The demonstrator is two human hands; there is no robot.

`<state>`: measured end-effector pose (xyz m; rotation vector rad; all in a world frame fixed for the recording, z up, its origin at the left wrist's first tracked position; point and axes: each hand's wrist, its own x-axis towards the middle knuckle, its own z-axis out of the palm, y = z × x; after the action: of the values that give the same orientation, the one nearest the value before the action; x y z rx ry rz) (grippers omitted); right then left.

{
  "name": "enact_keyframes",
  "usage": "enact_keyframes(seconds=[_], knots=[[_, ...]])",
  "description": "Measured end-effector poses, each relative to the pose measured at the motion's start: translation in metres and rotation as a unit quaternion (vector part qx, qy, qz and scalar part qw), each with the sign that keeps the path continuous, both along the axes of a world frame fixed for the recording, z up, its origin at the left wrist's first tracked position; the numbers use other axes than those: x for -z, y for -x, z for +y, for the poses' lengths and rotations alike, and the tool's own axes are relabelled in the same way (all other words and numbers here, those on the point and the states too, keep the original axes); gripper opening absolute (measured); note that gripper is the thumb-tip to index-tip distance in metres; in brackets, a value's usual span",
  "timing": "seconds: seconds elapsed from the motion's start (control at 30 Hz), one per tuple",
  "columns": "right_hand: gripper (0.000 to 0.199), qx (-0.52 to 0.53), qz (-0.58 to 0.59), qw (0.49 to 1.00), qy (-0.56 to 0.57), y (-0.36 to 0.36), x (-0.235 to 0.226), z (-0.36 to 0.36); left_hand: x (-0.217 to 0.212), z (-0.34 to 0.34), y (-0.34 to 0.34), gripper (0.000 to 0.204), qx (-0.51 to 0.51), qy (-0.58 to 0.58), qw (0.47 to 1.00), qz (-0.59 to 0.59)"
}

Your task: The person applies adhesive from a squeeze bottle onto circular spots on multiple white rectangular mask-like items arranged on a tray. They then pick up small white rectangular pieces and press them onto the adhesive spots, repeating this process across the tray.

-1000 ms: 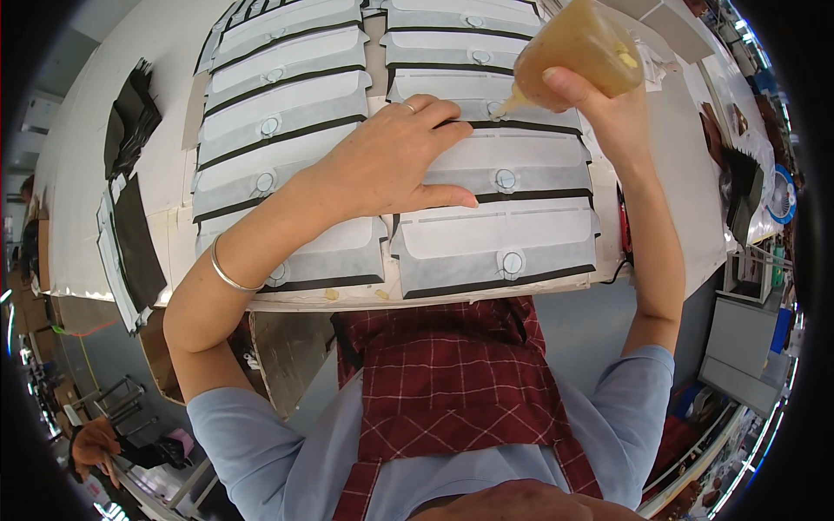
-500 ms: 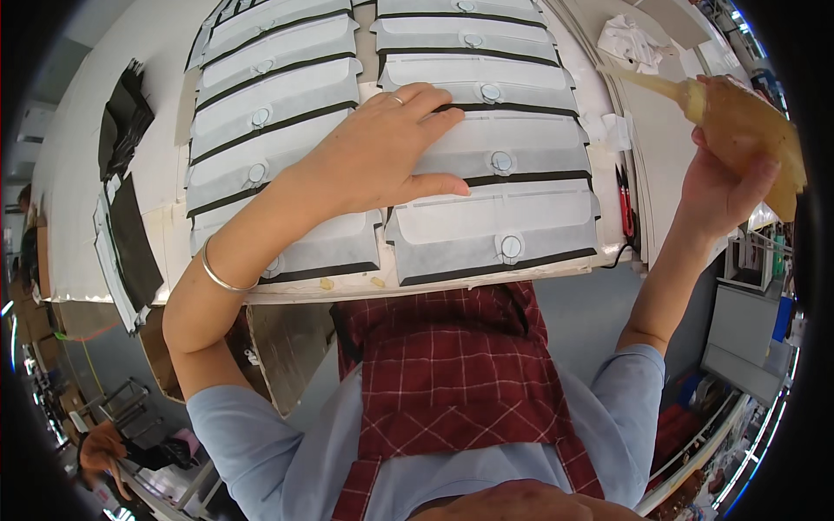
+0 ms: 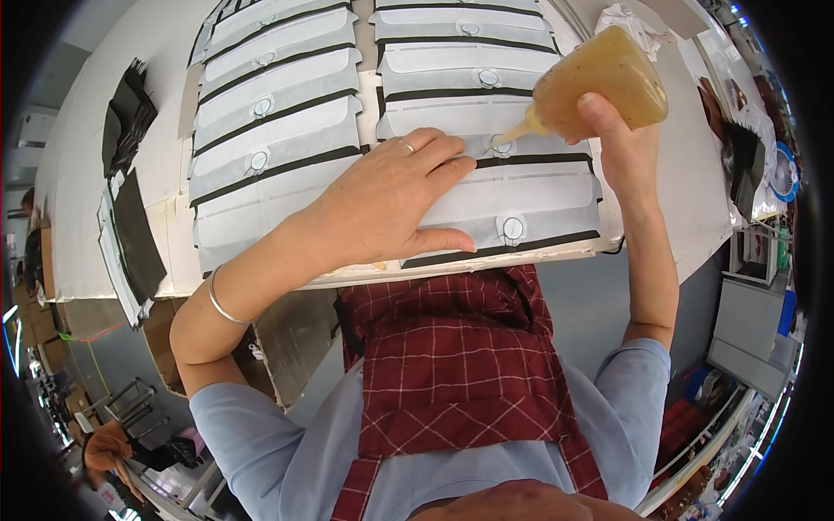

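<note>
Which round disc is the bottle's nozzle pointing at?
The second disc from the person in the right column: the nozzle of the amber bottle in the right hand ends at it, and at no other disc.

short light-blue sleeves, dark red apron with white checks, silver bangle, ring

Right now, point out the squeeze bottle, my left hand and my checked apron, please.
Squeeze bottle [image 3: 606, 74]: head view, middle of its amber body.
Left hand [image 3: 382, 198]: head view, back of the hand.
Checked apron [image 3: 465, 378]: head view, middle of its maroon front.
</note>
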<state>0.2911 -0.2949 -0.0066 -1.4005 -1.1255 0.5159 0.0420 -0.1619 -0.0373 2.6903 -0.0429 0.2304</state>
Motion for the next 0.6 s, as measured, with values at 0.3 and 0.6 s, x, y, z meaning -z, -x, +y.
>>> enact_keyframes(seconds=[0.3, 0.6], knots=[[0.052, 0.014, -0.091, 0.993, 0.071, -0.002, -0.019, -0.013, 0.002, 0.000, 0.000, 0.078, -0.003, -0.008, 1.000, -0.006], [0.047, -0.008, -0.064, 0.998, 0.015, 0.003, -0.007, -0.005, 0.002, 0.000, -0.001, 0.080, -0.003, -0.011, 1.000, -0.005]])
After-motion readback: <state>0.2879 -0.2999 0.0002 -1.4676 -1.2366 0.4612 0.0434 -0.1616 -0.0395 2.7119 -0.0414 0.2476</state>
